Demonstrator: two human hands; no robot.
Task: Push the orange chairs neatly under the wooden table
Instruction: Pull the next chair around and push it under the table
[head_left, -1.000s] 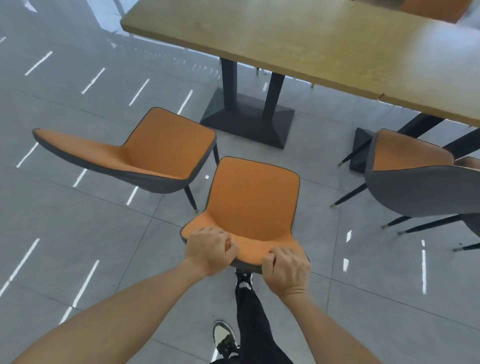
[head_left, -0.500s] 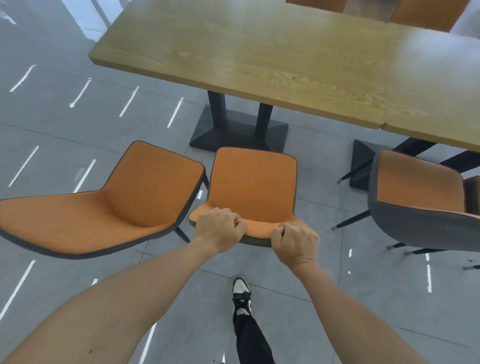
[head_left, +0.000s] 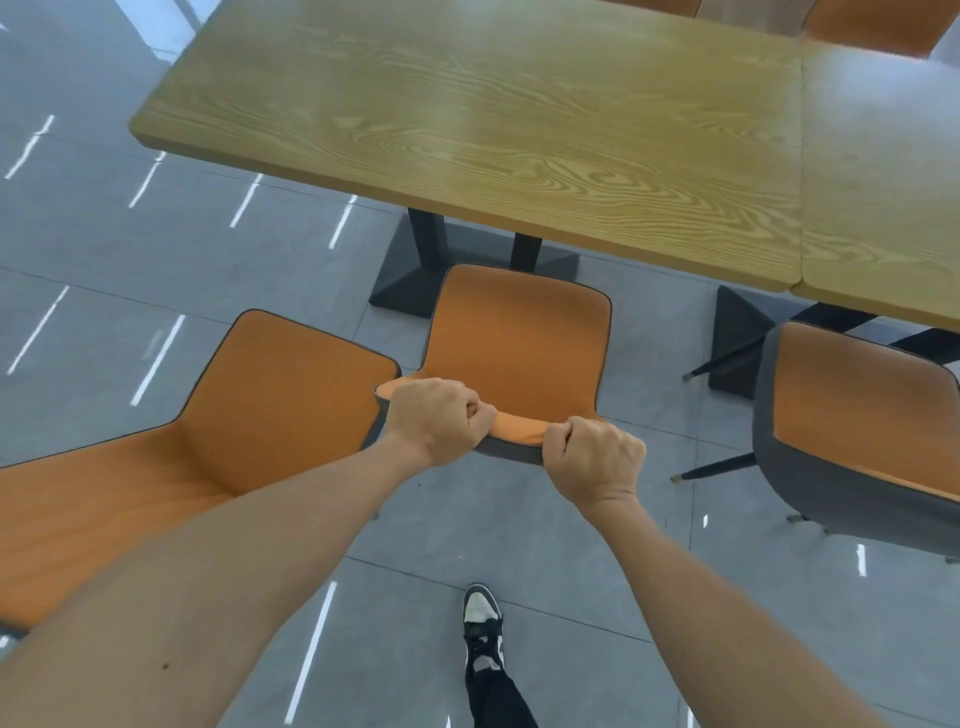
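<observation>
Your left hand (head_left: 439, 418) and right hand (head_left: 592, 460) clenched on backrest top of middle orange chair (head_left: 519, 338); seat just short of wooden table (head_left: 493, 130) edge ahead. Mid-push; next, drive straight forward, clear pedestal base (head_left: 410, 291).

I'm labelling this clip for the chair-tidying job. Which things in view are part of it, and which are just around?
Part of the job:
- middle orange chair, backrest top held by left hand and right hand
- left orange chair
- right orange chair
- wooden table

Just around:
- adjoining table
- far-side chairs
- tiled floor
- shoe
</observation>
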